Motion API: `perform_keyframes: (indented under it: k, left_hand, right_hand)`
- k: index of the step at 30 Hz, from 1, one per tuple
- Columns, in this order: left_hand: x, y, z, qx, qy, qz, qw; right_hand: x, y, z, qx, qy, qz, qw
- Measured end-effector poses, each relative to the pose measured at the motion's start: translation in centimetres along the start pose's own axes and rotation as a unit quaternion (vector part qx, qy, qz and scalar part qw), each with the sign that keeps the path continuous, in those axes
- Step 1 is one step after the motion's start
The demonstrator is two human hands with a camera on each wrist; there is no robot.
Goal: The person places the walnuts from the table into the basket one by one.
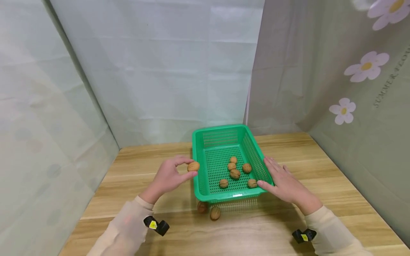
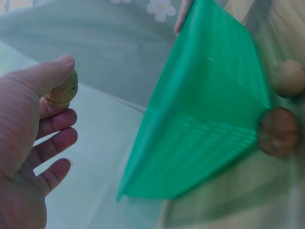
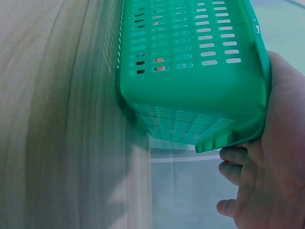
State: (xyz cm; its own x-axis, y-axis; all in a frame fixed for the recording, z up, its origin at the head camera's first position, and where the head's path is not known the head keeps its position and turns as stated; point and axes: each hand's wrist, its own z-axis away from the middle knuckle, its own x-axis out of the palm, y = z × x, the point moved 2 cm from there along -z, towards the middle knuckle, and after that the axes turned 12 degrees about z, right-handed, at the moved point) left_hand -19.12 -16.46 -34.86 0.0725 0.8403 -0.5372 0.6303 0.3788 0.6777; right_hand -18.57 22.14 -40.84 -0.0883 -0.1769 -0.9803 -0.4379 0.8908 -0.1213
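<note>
Six brown walnuts sit loose in the green perforated plastic basket (image 1: pixel 224 156), which rests on the light wooden table (image 1: pixel 320 167) with its long axis running away from the person toward the pale backdrop sheet (image 1: pixel 160 71), short end nearest the camera. The left hand (image 1: pixel 168 176) is pinching one more brown walnut in its shell (image 1: pixel 193 166) between thumb and fingertips, holding it just outside the basket's left rim, about level with the edge; the other fingers are loosely curled under it, which the left wrist view shows pretty well. The right hand (image 1: pixel 285 183) lies flat against the basket's right wall, fingers straight and together, thumb at the near right corner, so it's pressing on the side rather than wrapping round it. Two more walnuts lie on the table just in front of the basket's near left corner: a darker one (image 1: pixel 201 207) partly tucked under the rim and a lighter one (image 1: pixel 215 213) right beside it, nearly touching. A flower-print sheet (image 1: pixel 365 89) hangs on the right.
</note>
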Motion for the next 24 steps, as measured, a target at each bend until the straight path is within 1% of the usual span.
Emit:
perform_keyframes:
  k: [2,5,9,14,18,24]
  left_hand:
    - [-0.1,0.6,-1.2,0.008,-0.011,-0.010,0.9999]
    - [-0.1,1.4,-2.9,0.019,-0.026,-0.011,0.9994]
    - [0.1,1.9,-4.9,0.022,-0.036,-0.007,0.9991]
    - [0.6,1.8,-7.4,0.004,-0.041,-0.011,0.9991]
    - [1.4,1.3,-9.3,-0.013,-0.043,-0.024,0.9987]
    - [2.7,0.7,-11.6,-0.054,-0.044,-0.028,0.9972]
  right_hand:
    - [0.0,0.0,0.0,-0.001,0.002,0.002,1.000]
    - [-0.1,0.0,0.0,-0.003,0.003,0.003,1.000]
    - [-0.1,0.0,0.0,-0.004,0.003,0.002,1.000]
    - [0.0,0.2,0.0,-0.002,0.004,0.002,1.000]
    - [0.0,0.3,0.1,-0.001,0.004,0.003,1.000]
    - [0.1,0.2,0.0,-0.001,0.003,0.000,1.000]
